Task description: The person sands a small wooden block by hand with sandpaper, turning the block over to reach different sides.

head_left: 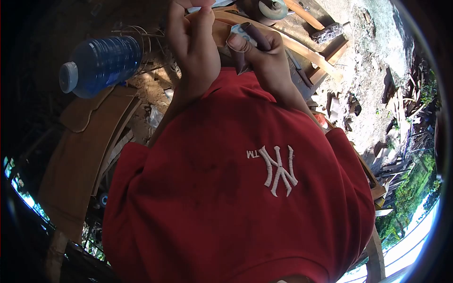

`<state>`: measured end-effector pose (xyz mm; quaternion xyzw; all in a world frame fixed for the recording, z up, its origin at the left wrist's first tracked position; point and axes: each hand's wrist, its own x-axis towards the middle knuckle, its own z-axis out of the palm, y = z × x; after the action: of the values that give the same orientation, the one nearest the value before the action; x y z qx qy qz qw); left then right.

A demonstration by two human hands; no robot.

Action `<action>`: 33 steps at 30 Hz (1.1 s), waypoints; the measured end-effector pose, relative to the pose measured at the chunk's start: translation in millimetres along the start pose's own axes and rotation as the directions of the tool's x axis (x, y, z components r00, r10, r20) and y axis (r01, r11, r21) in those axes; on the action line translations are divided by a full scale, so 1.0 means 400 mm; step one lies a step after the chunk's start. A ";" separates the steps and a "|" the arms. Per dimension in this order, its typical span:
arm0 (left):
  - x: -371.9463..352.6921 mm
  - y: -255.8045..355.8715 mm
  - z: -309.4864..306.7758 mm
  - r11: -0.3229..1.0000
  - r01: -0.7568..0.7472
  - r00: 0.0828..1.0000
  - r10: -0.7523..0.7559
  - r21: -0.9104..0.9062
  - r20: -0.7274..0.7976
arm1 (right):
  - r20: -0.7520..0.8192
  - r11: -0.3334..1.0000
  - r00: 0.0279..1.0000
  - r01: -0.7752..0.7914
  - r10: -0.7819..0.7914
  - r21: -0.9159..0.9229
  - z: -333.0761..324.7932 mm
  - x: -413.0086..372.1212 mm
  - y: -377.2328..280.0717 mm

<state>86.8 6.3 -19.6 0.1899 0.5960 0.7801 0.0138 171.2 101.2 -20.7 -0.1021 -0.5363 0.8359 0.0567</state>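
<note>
My right hand (pixel 269 56) is closed around a folded piece of sandpaper (pixel 256 36), dark brown outside with a pale blue-white backing. The thumb presses on its near side. My left hand (pixel 196 45) is raised to the left, at the top edge of the view. Its thumb and fingers look loosely bent and apart, with nothing visible in them; some fingertips are cut off by the frame. Behind and below both hands lies a curved, light-brown wooden piece (pixel 222 35). A red shirt (pixel 226 179) with a white emblem fills the middle.
A large clear-blue plastic bottle (pixel 108 63) with a white cap lies at the left. Below it stands a curved brown wooden panel (pixel 85 151). A round greenish-grey object (pixel 272 10) and a wooden handle (pixel 306 15) are at the top. Wooden frame pieces (pixel 330 59) lie to the right.
</note>
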 end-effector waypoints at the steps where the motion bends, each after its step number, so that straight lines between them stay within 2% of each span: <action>1: 0.002 -0.006 -0.008 0.999 -0.006 1.000 0.006 0.036 0.023 | -0.023 0.997 0.999 0.032 -0.034 -0.063 0.003 -0.001 -0.002; 3: 0.006 -0.021 -0.028 0.994 -0.019 0.997 0.011 0.107 0.071 | -0.066 0.978 0.992 0.089 -0.103 -0.191 0.011 -0.003 -0.005; 6: 0.001 -0.002 -0.002 0.982 0.062 0.998 -0.067 0.177 0.018 | -0.038 0.997 0.999 -0.015 0.012 -0.076 -0.010 0.016 -0.013; 9: 0.009 -0.023 -0.012 0.997 0.021 0.998 -0.025 0.068 0.054 | -0.067 0.980 0.993 -0.084 0.098 0.181 -0.019 0.037 0.013; 12: 0.023 -0.033 -0.012 0.994 -0.052 0.998 0.047 0.092 0.049 | -0.188 0.881 0.954 -0.127 0.235 0.456 0.008 0.035 0.032; 15: 0.030 -0.034 -0.021 0.980 -0.093 0.994 0.083 0.175 0.065 | -0.119 0.963 0.989 -0.052 0.086 0.263 0.002 0.027 0.039; 18: 0.031 -0.023 0.001 0.982 -0.118 0.993 0.113 0.151 0.040 | -0.071 0.995 0.995 0.058 -0.063 -0.078 0.024 0.019 -0.001; 21: 0.041 -0.031 -0.017 0.977 -0.133 0.987 0.116 0.165 0.107 | -0.150 0.978 0.984 0.064 -0.095 -0.200 0.033 0.021 -0.008; 24: 0.036 0.051 0.019 0.967 0.146 0.976 -0.175 0.209 0.127 | -0.154 0.998 0.986 -0.057 0.061 0.030 0.005 0.041 -0.003; 27: 0.043 0.000 0.017 0.990 -0.077 0.982 0.055 0.118 0.180 | -0.171 0.972 0.978 -0.078 0.117 0.223 -0.002 0.049 0.015; 30: 0.043 -0.014 0.024 0.994 -0.069 0.982 0.053 0.079 0.181 | -0.179 0.935 0.967 -0.115 0.183 0.335 -0.019 0.049 0.035; 33: 0.049 -0.015 0.029 0.996 -0.038 0.991 0.027 0.079 0.133 | -0.213 0.987 0.972 -0.069 0.099 0.145 -0.002 0.033 0.016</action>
<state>71.0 23.8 -17.0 0.2512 0.6220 0.7409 0.0326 158.8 101.9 -28.4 -0.2123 -0.4636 0.8558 0.0868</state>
